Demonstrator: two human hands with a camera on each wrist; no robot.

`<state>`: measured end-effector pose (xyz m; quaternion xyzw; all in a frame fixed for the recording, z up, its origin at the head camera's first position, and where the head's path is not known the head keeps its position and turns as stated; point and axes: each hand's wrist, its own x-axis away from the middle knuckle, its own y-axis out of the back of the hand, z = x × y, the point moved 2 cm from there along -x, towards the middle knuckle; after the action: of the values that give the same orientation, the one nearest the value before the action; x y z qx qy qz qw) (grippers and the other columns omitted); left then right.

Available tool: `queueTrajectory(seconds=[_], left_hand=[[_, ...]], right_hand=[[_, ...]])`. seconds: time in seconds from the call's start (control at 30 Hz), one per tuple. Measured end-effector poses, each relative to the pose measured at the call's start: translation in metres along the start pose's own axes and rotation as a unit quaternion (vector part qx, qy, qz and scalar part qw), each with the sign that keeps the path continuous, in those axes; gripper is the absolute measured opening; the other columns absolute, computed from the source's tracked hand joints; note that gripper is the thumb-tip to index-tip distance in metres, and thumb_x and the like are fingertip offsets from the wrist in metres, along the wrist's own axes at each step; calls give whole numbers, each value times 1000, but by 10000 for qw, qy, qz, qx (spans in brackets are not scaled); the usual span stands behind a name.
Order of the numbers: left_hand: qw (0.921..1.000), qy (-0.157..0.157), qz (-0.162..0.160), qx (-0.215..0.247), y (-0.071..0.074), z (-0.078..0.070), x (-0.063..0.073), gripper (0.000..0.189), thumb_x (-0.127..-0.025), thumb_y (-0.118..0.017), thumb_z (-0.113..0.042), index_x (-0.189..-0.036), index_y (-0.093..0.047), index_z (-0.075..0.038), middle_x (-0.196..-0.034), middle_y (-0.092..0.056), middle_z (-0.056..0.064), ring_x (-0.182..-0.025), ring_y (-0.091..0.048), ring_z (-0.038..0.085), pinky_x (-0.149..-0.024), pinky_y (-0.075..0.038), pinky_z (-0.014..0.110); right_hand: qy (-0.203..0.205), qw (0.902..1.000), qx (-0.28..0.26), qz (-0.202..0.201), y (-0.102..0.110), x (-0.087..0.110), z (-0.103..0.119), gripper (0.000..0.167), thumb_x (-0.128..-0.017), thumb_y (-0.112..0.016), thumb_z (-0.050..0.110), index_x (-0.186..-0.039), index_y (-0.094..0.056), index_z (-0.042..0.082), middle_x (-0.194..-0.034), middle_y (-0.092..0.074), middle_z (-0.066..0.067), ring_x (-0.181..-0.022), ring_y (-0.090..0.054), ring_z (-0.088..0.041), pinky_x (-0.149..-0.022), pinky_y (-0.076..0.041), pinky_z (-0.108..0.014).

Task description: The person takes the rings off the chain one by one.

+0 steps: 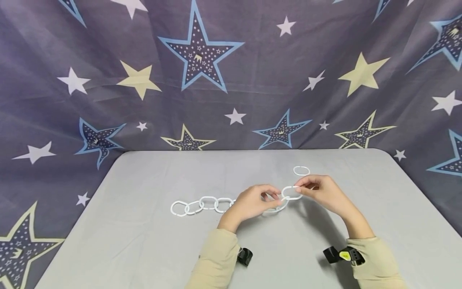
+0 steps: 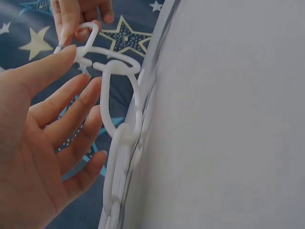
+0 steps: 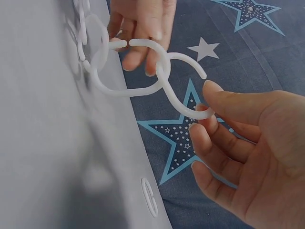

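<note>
A white plastic link chain (image 1: 209, 197) runs along the grey table from the left, its right end lifted. My right hand (image 1: 326, 194) pinches the raised end link (image 3: 177, 101) between thumb and fingertips; this link has a gap in its side. Threaded through it is a second link (image 3: 128, 92), also with a gap. My left hand (image 1: 250, 202) is close beside that joint, thumb and fingers spread apart around the link's gap. Whether a left fingertip touches the link is hard to tell. The left forearm and hand cover part of the chain in the head view.
One loose white link (image 1: 301, 171) lies on the table (image 1: 144, 249) beyond my right hand. A dark curtain with stars (image 1: 234, 80) hangs behind the table's far edge. Black wrist devices (image 1: 344, 255) sit on both sleeves.
</note>
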<state>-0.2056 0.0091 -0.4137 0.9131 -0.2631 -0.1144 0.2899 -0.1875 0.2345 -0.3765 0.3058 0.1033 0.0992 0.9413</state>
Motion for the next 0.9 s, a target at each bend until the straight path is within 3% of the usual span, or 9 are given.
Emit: queueTrajectory(seconds=[0.37,0.9], left_hand=[[9991,262,312,64,0,7,0,20,-86,-78,-31,-103,-77,-22,-83,-65,-18,-65,-58,5,-60,-46,23],[9993,164,258,-195,-7,9,-2,11,-87,-77,-32,-94,-77,-23,-76,-63,-18,-60,-56,3,-59,-44,23]], right_hand=[[-85,9999,-47,-55,4,1,0,17,-89,-74,12,-99,-72,-2,-87,-71,-9,-73,-64,-21,-67,-51,-24],[-84,9999,-76,-56,4,1,-1,17,-90,-73,12,-100,-72,-2,-89,-71,-11,-74,-64,-20,-68,-51,-24]])
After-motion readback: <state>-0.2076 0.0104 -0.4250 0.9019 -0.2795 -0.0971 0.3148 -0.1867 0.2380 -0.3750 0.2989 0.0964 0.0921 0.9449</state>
